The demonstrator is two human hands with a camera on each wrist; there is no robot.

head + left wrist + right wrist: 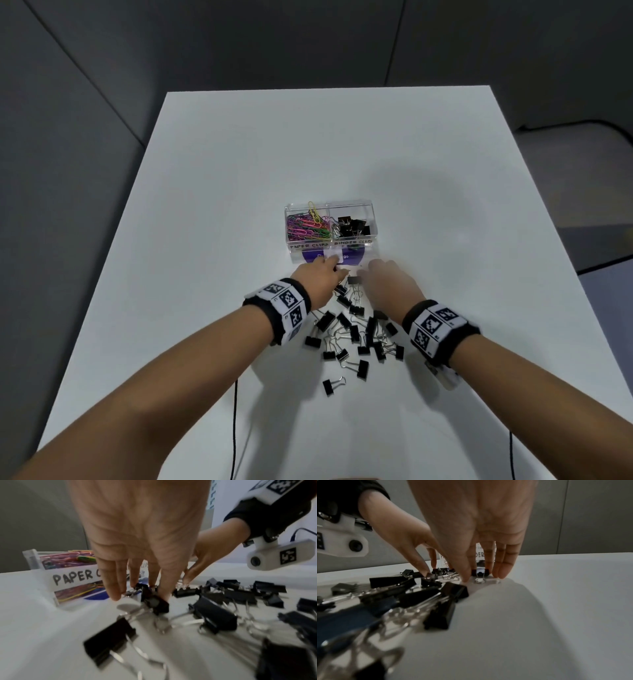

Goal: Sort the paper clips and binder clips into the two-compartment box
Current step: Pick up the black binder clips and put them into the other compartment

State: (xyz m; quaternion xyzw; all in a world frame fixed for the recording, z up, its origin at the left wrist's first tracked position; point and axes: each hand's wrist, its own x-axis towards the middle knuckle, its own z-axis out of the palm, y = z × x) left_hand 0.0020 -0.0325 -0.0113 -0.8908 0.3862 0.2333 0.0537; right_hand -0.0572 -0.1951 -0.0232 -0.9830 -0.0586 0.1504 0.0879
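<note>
The clear two-compartment box [373,219] stands mid-table. Its left half, labelled PAPER CLIPS, holds coloured paper clips [306,226]; its right half holds black binder clips [352,226]. A pile of black binder clips [356,332] lies on the table in front of the box. My left hand [334,272] reaches down at the pile's far end, thumb and fingertips pinching one binder clip [154,601]. Beside it my right hand [368,274] pinches another binder clip [479,572] between thumb and fingers, its wire handle on the table.
The white table [212,240] runs wide on both sides of the box. A purple-and-white card [346,256] lies under the box's front edge. Two thin black cables [235,428] hang off the near edge. Grey walls surround the table.
</note>
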